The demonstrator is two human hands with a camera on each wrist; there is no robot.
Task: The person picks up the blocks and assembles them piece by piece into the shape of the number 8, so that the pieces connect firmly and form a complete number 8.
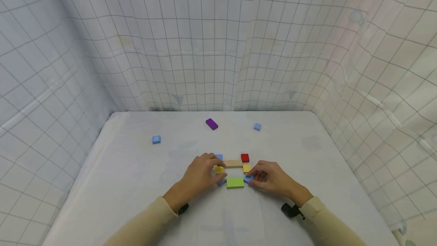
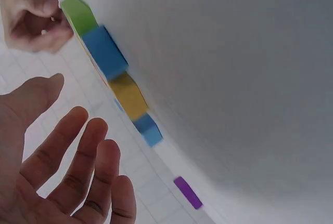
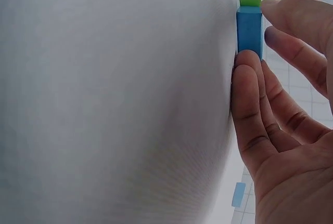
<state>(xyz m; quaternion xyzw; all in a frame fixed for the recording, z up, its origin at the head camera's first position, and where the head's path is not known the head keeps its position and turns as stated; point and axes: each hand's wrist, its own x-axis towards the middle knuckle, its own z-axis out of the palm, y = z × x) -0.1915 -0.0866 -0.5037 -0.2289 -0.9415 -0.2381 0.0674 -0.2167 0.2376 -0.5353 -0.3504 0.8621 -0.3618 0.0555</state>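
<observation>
Small coloured blocks lie in a ring on the white table. At the front right corner my right hand pinches a blue block, its thumb by the green block and fingertips at the far end. My left hand is over the left side with fingers loosely bent and nothing in them. Near it are a yellow block, a blue block and another blue block, partly hidden by its fingers. A wooden plank, a yellow block and a red block make up the rest.
Farther back lie a purple block and a light blue block. A blue block marked 5 sits off to the left. Checked curtains hang behind and along both sides of the table.
</observation>
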